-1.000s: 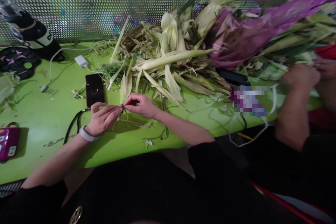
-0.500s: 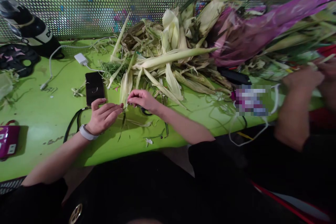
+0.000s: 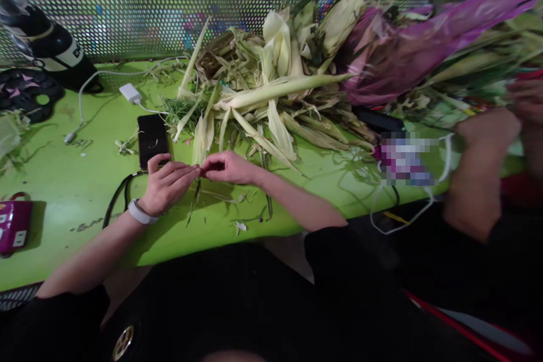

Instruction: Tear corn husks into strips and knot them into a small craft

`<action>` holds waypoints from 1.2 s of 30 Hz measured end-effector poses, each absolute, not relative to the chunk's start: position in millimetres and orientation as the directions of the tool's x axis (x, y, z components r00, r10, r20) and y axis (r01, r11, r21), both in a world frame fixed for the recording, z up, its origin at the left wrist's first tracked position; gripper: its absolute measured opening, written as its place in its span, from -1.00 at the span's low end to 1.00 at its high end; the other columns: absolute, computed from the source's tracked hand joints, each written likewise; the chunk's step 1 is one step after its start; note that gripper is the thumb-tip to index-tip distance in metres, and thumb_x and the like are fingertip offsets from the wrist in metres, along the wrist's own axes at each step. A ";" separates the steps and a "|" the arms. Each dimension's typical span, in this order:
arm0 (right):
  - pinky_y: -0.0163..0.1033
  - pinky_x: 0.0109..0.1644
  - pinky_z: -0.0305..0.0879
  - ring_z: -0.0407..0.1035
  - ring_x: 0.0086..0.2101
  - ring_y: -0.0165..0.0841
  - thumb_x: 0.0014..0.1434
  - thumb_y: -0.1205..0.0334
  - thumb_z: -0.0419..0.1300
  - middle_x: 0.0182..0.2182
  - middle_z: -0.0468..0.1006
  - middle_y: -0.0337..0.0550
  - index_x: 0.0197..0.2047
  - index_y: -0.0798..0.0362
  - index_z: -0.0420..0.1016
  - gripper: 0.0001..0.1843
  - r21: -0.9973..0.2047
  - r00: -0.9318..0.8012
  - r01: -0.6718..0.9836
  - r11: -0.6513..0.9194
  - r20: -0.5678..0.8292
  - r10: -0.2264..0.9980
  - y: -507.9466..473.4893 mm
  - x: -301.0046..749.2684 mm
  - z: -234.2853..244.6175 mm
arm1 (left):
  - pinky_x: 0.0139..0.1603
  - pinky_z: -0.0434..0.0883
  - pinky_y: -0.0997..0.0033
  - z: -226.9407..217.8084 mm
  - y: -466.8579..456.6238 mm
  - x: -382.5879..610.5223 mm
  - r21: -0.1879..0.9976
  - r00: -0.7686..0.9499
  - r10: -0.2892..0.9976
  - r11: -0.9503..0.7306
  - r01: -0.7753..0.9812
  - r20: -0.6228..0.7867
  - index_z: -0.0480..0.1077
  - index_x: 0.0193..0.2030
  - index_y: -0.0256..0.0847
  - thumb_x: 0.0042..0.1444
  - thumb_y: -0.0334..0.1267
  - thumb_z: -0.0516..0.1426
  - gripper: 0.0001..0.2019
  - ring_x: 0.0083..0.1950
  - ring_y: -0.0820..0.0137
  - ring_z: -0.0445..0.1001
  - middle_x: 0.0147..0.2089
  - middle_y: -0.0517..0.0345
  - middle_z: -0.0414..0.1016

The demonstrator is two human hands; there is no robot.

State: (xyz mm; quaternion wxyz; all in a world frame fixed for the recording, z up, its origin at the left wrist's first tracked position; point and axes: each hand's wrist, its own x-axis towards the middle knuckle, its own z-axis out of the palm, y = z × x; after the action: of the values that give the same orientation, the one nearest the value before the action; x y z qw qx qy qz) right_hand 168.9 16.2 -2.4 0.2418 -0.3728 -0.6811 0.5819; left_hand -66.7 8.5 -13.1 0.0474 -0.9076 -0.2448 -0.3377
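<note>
My left hand (image 3: 169,184) has its fingertips pinched together, and a thin dark green plant strand (image 3: 194,199) trails below them over the table. From the right, my right hand (image 3: 229,168) brings a closed thumb and forefinger to the same spot. What lies between its tips is too small to make out. Just beyond the fingertips, a pale corn husk (image 3: 203,141) points toward them from the heap of corn husks (image 3: 271,90). A black phone (image 3: 153,138) lies by my left fingers.
A perforated metal screen (image 3: 139,17) backs the green table (image 3: 97,203). Leftward are a dark bottle (image 3: 59,48), a white cable (image 3: 95,74) and a purple case (image 3: 14,226). On the right are a purple plastic bag (image 3: 390,62) and another person's hands (image 3: 487,127).
My right hand has moved slightly left and down, so its fingertips meet those of my left hand. The left hand stays almost in place. The other person's hands have shifted a little.
</note>
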 end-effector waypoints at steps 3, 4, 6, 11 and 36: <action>-0.25 -0.22 0.32 0.39 -0.38 -0.45 0.14 0.24 0.28 -0.35 0.59 -0.17 -0.22 0.17 0.57 -0.82 -0.972 -0.591 0.228 0.048 -0.099 0.801 18.8 170.3 -4.1 | 0.20 0.26 0.07 -10.4 11.7 -63.7 0.165 0.628 0.461 -0.867 0.471 0.628 0.54 -0.04 0.07 0.23 -0.34 0.20 -0.77 -0.21 0.36 0.60 -0.17 0.29 0.68; -0.26 -0.23 0.31 0.39 -0.39 -0.45 0.13 0.23 0.28 -0.37 0.58 -0.18 -0.23 0.17 0.57 -0.82 -0.972 -0.583 0.227 0.051 -0.093 0.807 19.7 171.1 -4.4 | 0.20 0.28 0.07 -10.6 13.4 -63.5 0.197 0.614 0.473 -0.865 0.462 0.632 0.55 -0.05 0.05 0.22 -0.33 0.22 -0.79 -0.22 0.37 0.59 -0.20 0.27 0.68; -0.27 -0.24 0.31 0.38 -0.40 -0.45 0.13 0.23 0.28 -0.38 0.57 -0.19 -0.25 0.17 0.57 -0.83 -0.973 -0.564 0.222 0.060 -0.078 0.822 21.1 172.2 -4.6 | 0.17 0.34 0.10 -11.5 17.1 -64.0 0.268 0.595 0.512 -0.850 0.453 0.619 0.57 -0.08 -0.01 0.21 -0.30 0.23 -0.83 -0.26 0.39 0.58 -0.27 0.25 0.66; -0.26 -0.23 0.31 0.38 -0.39 -0.45 0.12 0.25 0.28 -0.39 0.56 -0.19 -0.27 0.17 0.54 -0.86 -0.968 -0.555 0.241 0.070 -0.079 0.828 21.2 173.0 -2.0 | 0.08 0.41 0.17 -9.0 22.0 -66.9 0.427 0.623 0.600 -0.798 0.425 0.502 0.60 -0.17 -0.10 0.20 -0.25 0.25 -0.90 -0.33 0.42 0.57 -0.34 0.21 0.64; -0.29 -0.37 0.20 0.28 -0.48 -0.47 0.22 0.15 0.21 -0.45 0.47 -0.25 -0.28 0.13 0.49 -0.80 -0.961 -0.626 0.249 0.122 -0.064 0.777 16.5 169.1 -2.8 | -0.09 0.46 0.25 9.9 18.6 -67.1 0.538 0.714 0.612 -0.749 0.386 0.341 0.61 -0.17 -0.14 0.22 -0.21 0.21 -0.85 -0.33 0.37 0.57 -0.34 0.11 0.65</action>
State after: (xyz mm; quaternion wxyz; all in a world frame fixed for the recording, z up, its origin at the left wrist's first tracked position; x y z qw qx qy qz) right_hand 169.1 16.5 -2.8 0.2377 -0.3614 -0.7102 0.5555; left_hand -67.1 18.6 9.9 -0.2198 -0.8992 -0.2775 -0.2572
